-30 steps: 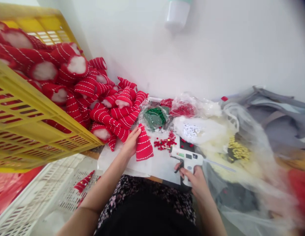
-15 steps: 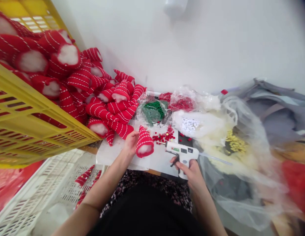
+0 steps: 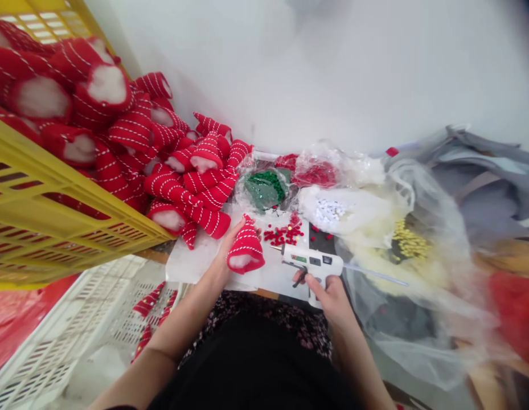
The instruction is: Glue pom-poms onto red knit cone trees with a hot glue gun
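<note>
My left hand [image 3: 230, 242] is closed on a red stuffed cone hat [image 3: 246, 248] with white dashed stripes; its tip points up and its pale stuffed base faces me. Most of the fingers are hidden behind the hat. In my right hand [image 3: 326, 287] is a white hot glue gun [image 3: 309, 262], gripped by the handle with a finger at the black trigger. The nozzle points left toward the hat and stays apart from it. Small red pompoms [image 3: 285, 232] lie scattered on white paper [image 3: 196, 267] just beyond the nozzle.
Many similar hats [image 3: 174, 185] pile up at the left, spilling from a yellow crate [image 3: 76, 196]. Bags of green pompoms [image 3: 266, 188], red pompoms [image 3: 315, 172], white bits [image 3: 330, 210] and yellow bits [image 3: 411, 242] stand behind. A white crate [image 3: 123, 296] below left holds decorated cones.
The hat has turned in my left hand and shifted slightly left, its base now facing lower left. The glue gun has moved a little to the left.
</note>
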Demonstrator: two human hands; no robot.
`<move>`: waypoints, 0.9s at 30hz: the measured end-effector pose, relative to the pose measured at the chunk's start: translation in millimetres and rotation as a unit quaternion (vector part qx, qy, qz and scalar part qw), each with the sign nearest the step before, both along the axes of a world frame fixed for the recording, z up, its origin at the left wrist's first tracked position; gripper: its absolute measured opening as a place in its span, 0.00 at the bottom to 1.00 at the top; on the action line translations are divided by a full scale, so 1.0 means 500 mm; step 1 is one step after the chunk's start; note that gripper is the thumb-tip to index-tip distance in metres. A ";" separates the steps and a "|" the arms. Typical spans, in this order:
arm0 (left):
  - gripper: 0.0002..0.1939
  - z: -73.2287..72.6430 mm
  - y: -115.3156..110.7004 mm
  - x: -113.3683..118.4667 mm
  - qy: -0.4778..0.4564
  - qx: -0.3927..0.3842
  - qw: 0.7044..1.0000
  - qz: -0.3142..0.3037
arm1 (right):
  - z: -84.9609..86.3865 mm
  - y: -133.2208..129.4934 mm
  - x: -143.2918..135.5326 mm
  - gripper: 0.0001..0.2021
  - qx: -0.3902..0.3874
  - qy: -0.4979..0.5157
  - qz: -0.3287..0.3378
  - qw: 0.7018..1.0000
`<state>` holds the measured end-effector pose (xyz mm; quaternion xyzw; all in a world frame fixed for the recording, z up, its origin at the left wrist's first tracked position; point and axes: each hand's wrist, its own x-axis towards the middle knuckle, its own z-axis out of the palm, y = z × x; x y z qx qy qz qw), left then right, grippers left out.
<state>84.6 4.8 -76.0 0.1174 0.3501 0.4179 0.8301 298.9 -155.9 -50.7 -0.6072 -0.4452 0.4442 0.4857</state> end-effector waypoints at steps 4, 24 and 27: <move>0.14 0.008 0.001 0.008 0.019 -0.018 1.000 0.016 | 0.000 -0.003 0.003 0.21 0.018 -0.010 0.005 1.000; 0.16 -0.048 0.011 0.014 0.313 0.191 0.927 0.084 | -0.018 -0.020 0.003 0.22 0.008 -0.008 0.033 0.999; 0.18 -0.033 -0.010 -0.005 0.493 0.364 0.773 0.168 | -0.025 -0.016 -0.001 0.21 0.018 0.055 0.021 0.998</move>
